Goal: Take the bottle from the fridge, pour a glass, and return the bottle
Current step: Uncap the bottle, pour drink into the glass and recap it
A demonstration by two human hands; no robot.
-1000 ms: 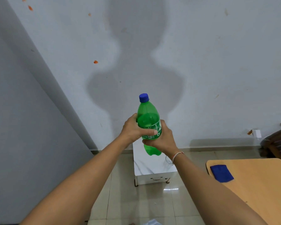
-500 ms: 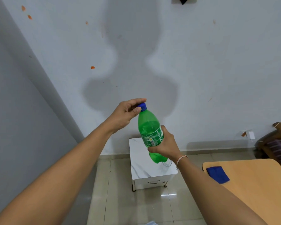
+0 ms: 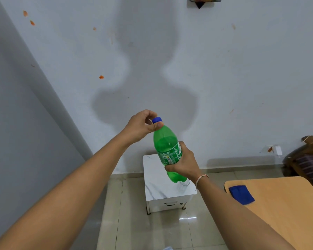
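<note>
A green plastic bottle (image 3: 167, 148) with a blue cap (image 3: 157, 120) is held in the air, tilted slightly left, in front of the wall. My right hand (image 3: 185, 164) wraps the bottle's labelled lower body. My left hand (image 3: 143, 126) is at the neck, thumb and fingers pinched around the blue cap. A clear glass (image 3: 185, 183) stands on the small white table (image 3: 157, 177) below, mostly hidden behind the bottle and my right wrist. No fridge is in view.
A wooden table (image 3: 287, 204) at the right carries a blue cloth (image 3: 241, 194). Dark furniture (image 3: 307, 159) sits at the far right by the wall. A grey wall (image 3: 16, 123) closes the left side. Tiled floor (image 3: 148, 230) lies below.
My left hand left the bottle's body and rose to the cap, where its fingers now close around it. The bottle tilted slightly and the view shifted a little upward.
</note>
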